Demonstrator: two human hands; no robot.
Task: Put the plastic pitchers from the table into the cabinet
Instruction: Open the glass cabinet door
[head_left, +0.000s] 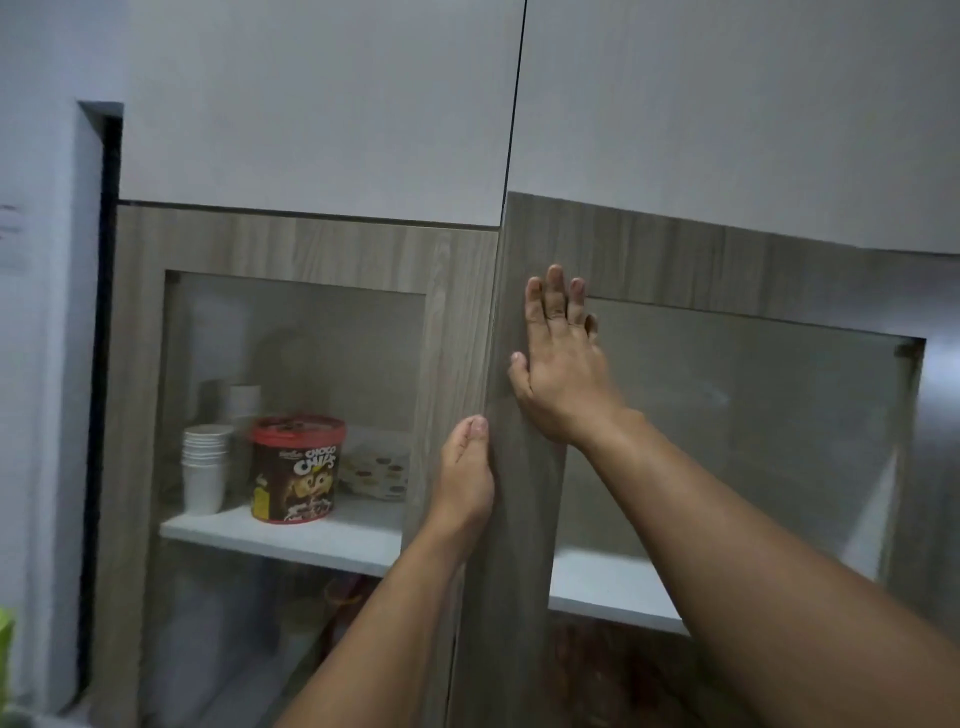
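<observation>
A wood-grain cabinet with two glass-paned doors fills the head view. The right door (524, 519) stands slightly ajar, its left edge out from the left door (457, 291). My left hand (465, 473) grips that edge, fingers curled behind it and thumb on the front. My right hand (558, 358) presses flat on the right door's frame higher up, fingers straight. No plastic pitcher is in view.
Behind the left glass, a white shelf (291, 535) holds a stack of paper cups (205, 467), a red-lidded Choco Chips tub (296, 467) and a patterned box (376, 470). Plain white upper doors (322, 104) sit above. A wall (41, 312) lies at left.
</observation>
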